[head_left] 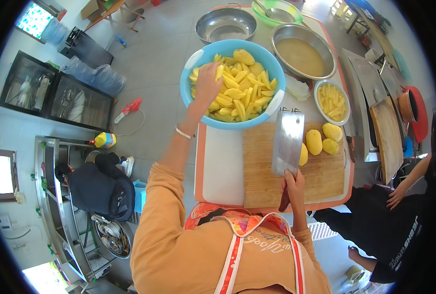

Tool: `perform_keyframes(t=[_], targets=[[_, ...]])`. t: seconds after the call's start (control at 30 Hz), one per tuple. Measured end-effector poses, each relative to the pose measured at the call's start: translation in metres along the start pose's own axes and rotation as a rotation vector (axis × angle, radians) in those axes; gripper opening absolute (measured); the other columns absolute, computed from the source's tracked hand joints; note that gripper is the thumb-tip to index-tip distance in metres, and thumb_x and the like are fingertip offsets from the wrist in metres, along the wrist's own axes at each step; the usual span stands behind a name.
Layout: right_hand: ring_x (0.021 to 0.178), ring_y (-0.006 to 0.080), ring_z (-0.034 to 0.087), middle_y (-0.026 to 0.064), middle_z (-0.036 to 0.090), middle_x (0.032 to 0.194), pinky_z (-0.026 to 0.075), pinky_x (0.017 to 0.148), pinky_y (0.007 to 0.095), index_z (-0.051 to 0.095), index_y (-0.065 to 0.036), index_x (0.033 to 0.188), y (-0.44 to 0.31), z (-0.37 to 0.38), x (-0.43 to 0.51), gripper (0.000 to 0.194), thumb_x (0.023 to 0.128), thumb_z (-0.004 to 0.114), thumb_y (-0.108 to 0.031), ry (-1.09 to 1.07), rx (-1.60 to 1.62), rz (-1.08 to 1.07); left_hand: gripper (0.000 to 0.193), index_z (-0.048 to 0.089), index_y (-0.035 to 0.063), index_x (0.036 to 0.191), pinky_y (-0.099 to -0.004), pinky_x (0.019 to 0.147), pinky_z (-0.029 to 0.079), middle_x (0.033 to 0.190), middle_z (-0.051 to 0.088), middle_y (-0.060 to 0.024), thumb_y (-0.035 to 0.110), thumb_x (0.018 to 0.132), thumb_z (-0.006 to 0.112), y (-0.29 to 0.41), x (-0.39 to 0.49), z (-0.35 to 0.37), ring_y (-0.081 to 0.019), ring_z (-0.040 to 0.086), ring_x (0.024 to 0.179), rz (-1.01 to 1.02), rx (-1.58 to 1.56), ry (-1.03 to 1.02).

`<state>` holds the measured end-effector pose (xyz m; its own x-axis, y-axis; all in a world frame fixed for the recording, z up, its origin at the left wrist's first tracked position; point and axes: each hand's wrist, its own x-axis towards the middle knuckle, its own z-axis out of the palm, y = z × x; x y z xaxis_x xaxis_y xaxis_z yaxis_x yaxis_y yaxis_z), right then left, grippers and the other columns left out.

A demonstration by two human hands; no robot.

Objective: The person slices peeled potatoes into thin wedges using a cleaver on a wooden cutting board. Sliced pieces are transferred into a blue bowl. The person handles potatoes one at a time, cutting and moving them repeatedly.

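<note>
My left hand [208,83] is over the left side of a light-blue plastic basin [232,125], with pale yellow potato pieces between its fingers. Cut potato wedges [236,90] fill the basin, and a whole peeled potato [243,57] rests at their far edge. In my right hand [293,182] is a cleaver [288,141], gripped near the base of its broad blade, which is raised over a wooden cutting board [265,183]. Several peeled potatoes lie on the board; an upright one [314,142] is just right of the blade, and another is partly hidden behind it.
A white bowl of potato sticks [331,102], a steel basin of cloudy liquid [300,57], an empty steel pan [226,27] and a green basin with a skimmer [279,15] stand on the table. A knife [351,149] lies at the right edge. One person [96,183] crouches left; another [383,224] is right.
</note>
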<state>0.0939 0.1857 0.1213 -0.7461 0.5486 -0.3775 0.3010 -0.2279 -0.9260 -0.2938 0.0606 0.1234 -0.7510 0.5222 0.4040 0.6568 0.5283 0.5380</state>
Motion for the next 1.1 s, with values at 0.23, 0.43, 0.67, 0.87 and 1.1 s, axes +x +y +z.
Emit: perform_keyframes(t=[0.23, 0.43, 0.67, 0.87, 1.1], targets=[[0.045, 0.0080, 0.046, 0.0002, 0.049, 0.056, 0.035, 0.041, 0.0248, 0.056, -0.002, 0.086, 0.077, -0.043, -0.077, 0.014, 0.095, 0.052, -0.011, 0.086, -0.126, 0.163, 0.039, 0.058, 0.0102, 0.121, -0.0431, 0.095, 0.048, 0.123, 0.059, -0.0108, -0.002, 0.084, 0.051, -0.005, 0.110, 0.084, -0.0318, 0.054, 0.117, 0.410, 0.278, -0.248], [0.056, 0.0048, 0.042, -0.0018, 0.049, 0.061, 0.035, 0.050, 0.0253, 0.062, -0.001, 0.097, 0.128, -0.038, -0.118, 0.012, 0.093, 0.057, -0.011, 0.186, -0.051, 0.199, 0.044, 0.055, 0.0113, 0.125, -0.0450, 0.094, 0.049, 0.131, 0.050, -0.0140, 0.008, 0.082, 0.063, -0.018, 0.136, 0.120, -0.0413, 0.053, 0.116, 0.212, 0.641, -0.536], [0.060, 0.0121, 0.055, 0.0098, 0.060, 0.066, 0.045, 0.057, 0.0316, 0.063, 0.001, 0.099, 0.135, -0.039, -0.105, 0.020, 0.092, 0.058, -0.018, 0.130, -0.242, 0.150, 0.062, 0.049, 0.0007, 0.125, -0.0405, 0.091, 0.051, 0.119, 0.058, -0.0151, 0.019, 0.073, 0.078, -0.009, 0.106, 0.056, -0.0325, 0.058, 0.111, -0.033, -0.133, -0.247], [0.071, 0.0290, 0.064, 0.0191, 0.065, 0.078, 0.049, 0.065, 0.0387, 0.063, 0.000, 0.100, 0.115, -0.043, -0.070, 0.024, 0.092, 0.052, -0.019, 0.077, -0.454, 0.142, 0.056, 0.045, 0.0008, 0.130, -0.0326, 0.081, 0.056, 0.120, 0.058, -0.0114, 0.010, 0.081, 0.071, 0.089, -0.041, -0.011, -0.0220, 0.062, 0.104, -0.324, -1.299, -0.498], [0.051, 0.0151, 0.054, 0.0096, 0.054, 0.061, 0.044, 0.050, 0.0315, 0.060, 0.000, 0.105, 0.105, -0.036, -0.077, 0.024, 0.093, 0.052, -0.020, 0.176, -0.366, 0.161, 0.064, 0.046, 0.0028, 0.132, -0.0306, 0.075, 0.055, 0.118, 0.061, -0.0090, 0.022, 0.079, 0.076, 0.132, -0.223, 0.055, -0.0194, 0.061, 0.105, -0.768, -0.915, -1.017]])
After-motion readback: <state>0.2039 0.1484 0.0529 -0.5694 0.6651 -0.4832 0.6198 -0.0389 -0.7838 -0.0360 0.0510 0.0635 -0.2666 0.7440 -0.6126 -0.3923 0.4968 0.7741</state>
